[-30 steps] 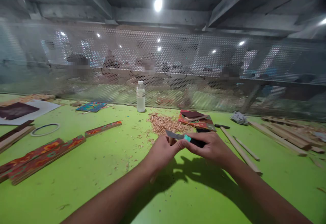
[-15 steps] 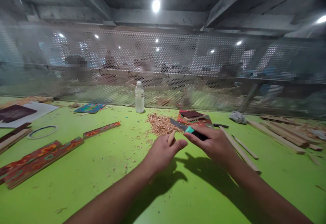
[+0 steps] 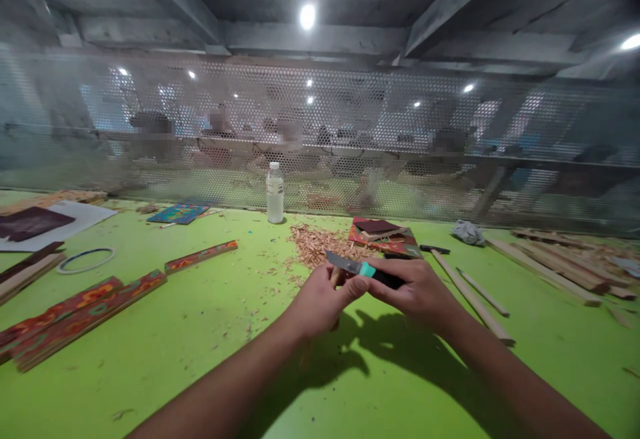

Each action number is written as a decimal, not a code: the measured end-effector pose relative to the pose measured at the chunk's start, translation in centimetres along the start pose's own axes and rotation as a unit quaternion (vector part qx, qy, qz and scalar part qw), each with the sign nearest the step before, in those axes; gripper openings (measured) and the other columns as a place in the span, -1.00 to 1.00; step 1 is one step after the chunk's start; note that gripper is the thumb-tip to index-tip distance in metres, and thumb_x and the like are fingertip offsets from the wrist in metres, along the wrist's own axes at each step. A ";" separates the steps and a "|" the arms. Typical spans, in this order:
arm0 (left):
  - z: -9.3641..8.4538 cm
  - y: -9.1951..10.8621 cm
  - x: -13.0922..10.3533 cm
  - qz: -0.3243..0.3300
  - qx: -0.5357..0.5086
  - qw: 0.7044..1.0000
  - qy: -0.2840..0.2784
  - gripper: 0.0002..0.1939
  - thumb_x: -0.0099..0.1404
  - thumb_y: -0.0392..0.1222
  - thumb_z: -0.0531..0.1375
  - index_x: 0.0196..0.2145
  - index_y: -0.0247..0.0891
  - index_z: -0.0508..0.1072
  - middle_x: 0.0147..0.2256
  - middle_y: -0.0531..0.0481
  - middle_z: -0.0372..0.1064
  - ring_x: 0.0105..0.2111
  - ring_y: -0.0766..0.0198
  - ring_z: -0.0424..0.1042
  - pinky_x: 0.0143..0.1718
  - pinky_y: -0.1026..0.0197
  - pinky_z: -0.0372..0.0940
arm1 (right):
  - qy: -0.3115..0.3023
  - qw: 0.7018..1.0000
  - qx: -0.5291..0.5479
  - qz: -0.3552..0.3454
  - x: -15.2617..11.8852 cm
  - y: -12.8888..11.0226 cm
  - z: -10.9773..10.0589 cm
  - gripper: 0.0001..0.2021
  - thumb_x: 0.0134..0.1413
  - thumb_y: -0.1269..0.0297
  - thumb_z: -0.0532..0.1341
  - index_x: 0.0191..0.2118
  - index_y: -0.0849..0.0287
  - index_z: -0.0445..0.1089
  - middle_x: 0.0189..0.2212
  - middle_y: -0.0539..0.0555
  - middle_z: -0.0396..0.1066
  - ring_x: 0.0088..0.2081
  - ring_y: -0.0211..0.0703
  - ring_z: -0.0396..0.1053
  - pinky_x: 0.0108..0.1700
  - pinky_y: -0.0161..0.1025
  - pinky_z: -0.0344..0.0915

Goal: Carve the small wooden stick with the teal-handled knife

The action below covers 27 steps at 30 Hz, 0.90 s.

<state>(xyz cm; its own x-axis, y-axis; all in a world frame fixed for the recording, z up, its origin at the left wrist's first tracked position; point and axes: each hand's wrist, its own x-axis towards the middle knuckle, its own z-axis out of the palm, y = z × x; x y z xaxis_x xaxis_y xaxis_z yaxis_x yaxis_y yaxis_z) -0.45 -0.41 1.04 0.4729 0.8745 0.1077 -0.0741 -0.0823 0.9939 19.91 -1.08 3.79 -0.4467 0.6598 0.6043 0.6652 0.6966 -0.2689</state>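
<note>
Near the centre, my left hand [image 3: 323, 298] is wrapped round a pale wooden stick [image 3: 335, 277], most of it hidden by the fingers. My right hand [image 3: 417, 286] grips the dark handle of a knife [image 3: 346, 264] with a turquoise collar. The grey blade points left and lies across the tip of the stick. My left thumb is at the knife's collar. Just beyond the hands is a heap of wood shavings [image 3: 313, 242]. A patterned red board [image 3: 410, 246] with a dark red sheet on it lies behind my right hand.
A clear bottle [image 3: 275, 196] stands before the perforated metal screen [image 3: 350, 119]. Painted strips [image 3: 90, 312] and a white ring [image 3: 86, 260] lie left on the green table [image 3: 200, 372]. Wooden sticks [image 3: 475, 299], wood strips [image 3: 545, 271] and crumpled paper [image 3: 468, 232] are at right.
The knife has moved left and slightly down, and its blade is now over the stick. My hands have come together, with the left thumb now at the knife's collar.
</note>
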 end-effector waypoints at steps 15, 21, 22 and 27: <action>0.0 0.3 -0.2 -0.003 -0.019 1.000 -0.007 -0.35 0.26 0.47 0.18 -0.56 -0.18 0.20 -0.66 0.19 0.06 -0.72 0.47 -0.04 -0.75 0.36 -0.05 | 0.074 0.994 -0.019 0.076 -0.3 -0.6 0.1 -0.70 0.32 0.04 0.24 -0.15 0.16 0.60 -0.32 0.08 0.64 -0.38 -0.12 0.53 -0.34 -0.27 0.36; -0.4 0.1 0.0 -0.015 -0.054 0.995 -0.080 -0.34 0.25 0.49 0.17 -0.49 -0.24 0.36 -0.68 0.19 0.09 -0.73 0.48 -0.06 -0.73 0.33 -0.02 | 0.041 0.997 -0.005 0.064 -0.2 -0.3 -0.3 -0.68 0.29 -0.01 0.26 -0.18 0.12 0.63 -0.44 0.00 0.59 -0.46 -0.19 0.47 -0.40 -0.32 0.33; -0.4 0.0 0.0 -0.014 -0.055 0.994 -0.091 -0.31 0.24 0.50 0.16 -0.47 -0.27 0.40 -0.67 0.15 0.15 -0.74 0.48 -0.03 -0.73 0.32 0.00 | 0.030 0.998 -0.001 0.059 -0.2 -0.3 -0.3 -0.69 0.28 -0.01 0.26 -0.20 0.09 0.64 -0.49 -0.03 0.57 -0.50 -0.21 0.44 -0.44 -0.33 0.31; -0.6 0.3 0.2 0.001 -0.073 0.995 -0.074 -0.41 0.28 0.42 0.21 -0.18 -0.22 0.35 -0.39 0.03 0.43 -0.74 0.52 0.06 -0.74 0.33 0.01 | 0.034 0.997 -0.002 0.070 -0.2 -0.2 -0.2 -0.67 0.32 -0.01 0.23 -0.18 0.10 0.64 -0.40 0.01 0.61 -0.45 -0.18 0.46 -0.42 -0.32 0.32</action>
<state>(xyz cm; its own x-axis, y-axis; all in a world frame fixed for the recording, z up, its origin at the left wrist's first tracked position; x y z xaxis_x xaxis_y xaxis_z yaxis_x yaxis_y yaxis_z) -0.87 0.06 1.30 0.5959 0.7936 0.1227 -0.1966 -0.0040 0.9805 19.99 -1.36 3.90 -0.3077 0.7294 0.6109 0.7204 0.5980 -0.3512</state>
